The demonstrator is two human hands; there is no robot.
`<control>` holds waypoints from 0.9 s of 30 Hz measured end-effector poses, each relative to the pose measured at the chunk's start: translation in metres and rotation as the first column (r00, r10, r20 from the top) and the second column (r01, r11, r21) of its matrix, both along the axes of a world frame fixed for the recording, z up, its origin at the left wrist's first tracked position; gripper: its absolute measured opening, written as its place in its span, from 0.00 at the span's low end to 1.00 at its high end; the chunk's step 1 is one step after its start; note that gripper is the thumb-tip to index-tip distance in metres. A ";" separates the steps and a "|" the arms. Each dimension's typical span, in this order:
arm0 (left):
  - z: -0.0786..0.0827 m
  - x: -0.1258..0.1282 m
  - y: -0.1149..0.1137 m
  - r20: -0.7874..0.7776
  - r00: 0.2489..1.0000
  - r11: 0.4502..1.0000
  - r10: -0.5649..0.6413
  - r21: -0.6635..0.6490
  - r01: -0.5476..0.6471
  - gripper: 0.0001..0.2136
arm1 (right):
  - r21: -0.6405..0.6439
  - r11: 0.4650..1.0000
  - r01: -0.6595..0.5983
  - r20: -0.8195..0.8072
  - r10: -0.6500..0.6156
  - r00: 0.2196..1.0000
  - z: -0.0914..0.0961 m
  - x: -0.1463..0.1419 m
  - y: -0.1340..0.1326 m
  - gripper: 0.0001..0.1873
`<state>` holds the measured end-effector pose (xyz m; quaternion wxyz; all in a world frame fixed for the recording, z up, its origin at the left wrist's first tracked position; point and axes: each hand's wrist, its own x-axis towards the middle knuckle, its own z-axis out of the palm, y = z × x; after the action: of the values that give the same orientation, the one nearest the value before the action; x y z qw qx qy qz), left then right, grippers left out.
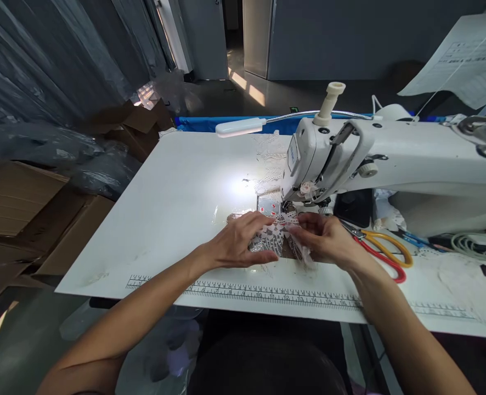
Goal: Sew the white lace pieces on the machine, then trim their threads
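Note:
A small piece of white lace fabric (274, 232) lies on the white table (177, 219) just in front of the needle of a white sewing machine (391, 164). My left hand (243, 241) rests on the lace's left side, fingers curled down onto it. My right hand (325, 236) pinches the lace's right edge between thumb and fingers, close to the presser foot (286, 207). More lace trim (270, 164) trails behind the needle towards the back of the table.
Scissors with orange and red handles (385, 252) lie right of my right hand. A gooseneck lamp (241, 127) shines on the needle area. A printed ruler (267, 293) runs along the table's front edge. Cardboard boxes (29, 219) stand left. Coiled cable (479, 245) lies far right.

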<state>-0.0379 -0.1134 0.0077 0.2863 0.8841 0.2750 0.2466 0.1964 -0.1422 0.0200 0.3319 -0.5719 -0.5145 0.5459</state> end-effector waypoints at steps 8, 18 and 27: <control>0.006 -0.009 0.002 -0.135 0.933 0.815 0.334 -0.455 -0.358 0.40 | 0.159 0.975 -0.153 0.004 0.154 0.988 0.000 -0.014 0.008 0.21; 0.015 -0.006 -0.003 -0.226 0.927 0.853 0.299 -0.373 -0.366 0.30 | 0.500 0.614 -0.611 0.789 -0.030 0.614 -0.031 0.008 0.004 0.20; 0.004 -0.002 0.000 -0.218 0.895 0.826 0.389 -0.347 -0.444 0.29 | 0.585 0.606 -0.538 0.709 -0.061 0.702 -0.044 0.012 0.003 0.22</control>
<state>-0.0400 -0.1130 0.0115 0.3748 0.7430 0.5237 0.1821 0.2086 -0.1396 -0.0235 0.2494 -0.4514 -0.8533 0.0768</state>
